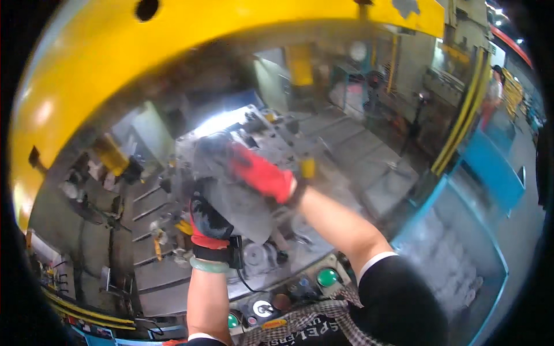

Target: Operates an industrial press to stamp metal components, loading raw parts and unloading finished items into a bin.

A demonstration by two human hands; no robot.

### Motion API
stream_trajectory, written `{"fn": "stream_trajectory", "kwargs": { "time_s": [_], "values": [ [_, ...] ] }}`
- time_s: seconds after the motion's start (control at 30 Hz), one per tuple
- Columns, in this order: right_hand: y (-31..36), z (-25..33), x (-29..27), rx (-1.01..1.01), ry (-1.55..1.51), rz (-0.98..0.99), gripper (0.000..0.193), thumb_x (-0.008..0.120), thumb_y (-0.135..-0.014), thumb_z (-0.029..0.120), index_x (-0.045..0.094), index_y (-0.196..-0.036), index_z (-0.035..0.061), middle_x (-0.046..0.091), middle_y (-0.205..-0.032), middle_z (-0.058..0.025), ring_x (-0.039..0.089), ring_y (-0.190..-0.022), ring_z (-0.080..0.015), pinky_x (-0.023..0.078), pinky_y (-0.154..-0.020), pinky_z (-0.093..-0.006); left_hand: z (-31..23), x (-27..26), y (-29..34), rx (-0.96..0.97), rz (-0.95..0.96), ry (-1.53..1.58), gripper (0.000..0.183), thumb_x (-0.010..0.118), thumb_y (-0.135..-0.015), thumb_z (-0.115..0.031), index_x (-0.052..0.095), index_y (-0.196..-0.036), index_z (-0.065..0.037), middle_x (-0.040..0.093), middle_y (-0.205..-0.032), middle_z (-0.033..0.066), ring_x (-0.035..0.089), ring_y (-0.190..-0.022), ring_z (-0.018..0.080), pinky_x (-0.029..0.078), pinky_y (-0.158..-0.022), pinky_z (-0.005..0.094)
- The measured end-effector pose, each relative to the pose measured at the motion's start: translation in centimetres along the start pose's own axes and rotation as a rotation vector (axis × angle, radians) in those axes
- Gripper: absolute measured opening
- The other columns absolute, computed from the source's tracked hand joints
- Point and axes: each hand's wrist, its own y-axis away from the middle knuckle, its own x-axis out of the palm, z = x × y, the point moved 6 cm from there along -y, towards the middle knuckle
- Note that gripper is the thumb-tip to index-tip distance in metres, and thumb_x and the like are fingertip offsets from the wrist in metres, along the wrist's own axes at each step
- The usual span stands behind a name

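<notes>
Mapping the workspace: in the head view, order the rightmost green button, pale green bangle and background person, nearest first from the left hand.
1. Pale green bangle: just below left hand.
2. Rightmost green button: lower right.
3. Background person: upper right.

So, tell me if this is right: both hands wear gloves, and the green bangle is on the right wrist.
Wrong wrist: the head view shows the green bangle on the left wrist. Both hands do wear gloves.
</notes>
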Motion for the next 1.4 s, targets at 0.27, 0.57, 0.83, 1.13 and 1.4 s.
{"fn": "stream_trajectory", "kwargs": {
  "time_s": [0.27,0.57,0.83,1.13,1.4],
  "values": [
    [19.2,-12.4,-11.3,0.826,-1.046,0.299,0.050,0.069,-0.071,0.030,0.055,-0.115,0.0115,0.056,-0.113,-0.0167,0.045,-0.115,-0.0362,0.038,-0.095,-0.0426,17.3,9.8,3.5,-0.331,0.250,-0.017,0.044,0.043,-0.093,-0.015,0.033,-0.135,-0.004,0.040,-0.133,0.0076,0.040,-0.120,0.0171,0.033,-0.101,0.0288],
    [32.5,-24.6,-5.0,0.508,-0.182,0.622,0.050,0.062,-0.076,0.040,0.052,-0.118,0.0154,0.053,-0.118,-0.0170,0.051,-0.103,-0.0381,0.043,-0.086,-0.0442,20.2,9.0,8.3,-0.405,0.229,-0.364,0.047,0.035,-0.097,-0.027,0.035,-0.132,0.003,0.045,-0.131,0.0136,0.044,-0.120,0.0232,0.032,-0.103,0.0360],
    [40.1,-12.1,-3.5,1.167,-1.290,0.725,0.052,0.045,-0.088,0.052,0.060,-0.103,0.0042,0.066,-0.089,-0.0103,0.063,-0.078,-0.0238,0.050,-0.071,-0.0367,13.4,-2.1,19.8,-0.240,-0.383,-0.186,0.050,0.038,-0.094,-0.034,0.036,-0.132,-0.002,0.046,-0.129,0.0149,0.047,-0.116,0.0291,0.038,-0.097,0.0412],
    [38.0,2.0,-8.0,2.097,-2.167,0.513,0.042,0.030,-0.098,0.033,0.043,-0.126,0.0042,0.048,-0.124,-0.0119,0.051,-0.107,-0.0260,0.044,-0.090,-0.0385,12.4,-8.7,32.1,-0.177,-0.822,-0.194,0.046,0.041,-0.093,-0.038,0.044,-0.127,-0.007,0.051,-0.123,0.0144,0.051,-0.111,0.0269,0.042,-0.091,0.0395],
    [37.0,-4.1,-5.5,2.015,-2.069,0.218,0.047,0.035,-0.094,0.043,0.043,-0.122,0.0066,0.054,-0.108,-0.0136,0.053,-0.099,-0.0246,0.041,-0.089,-0.0424,12.2,-8.9,30.3,-0.190,-0.766,-0.299,0.046,0.041,-0.093,-0.038,0.045,-0.127,-0.007,0.053,-0.119,0.0132,0.054,-0.105,0.0241,0.043,-0.089,0.0390]
  ]
}}
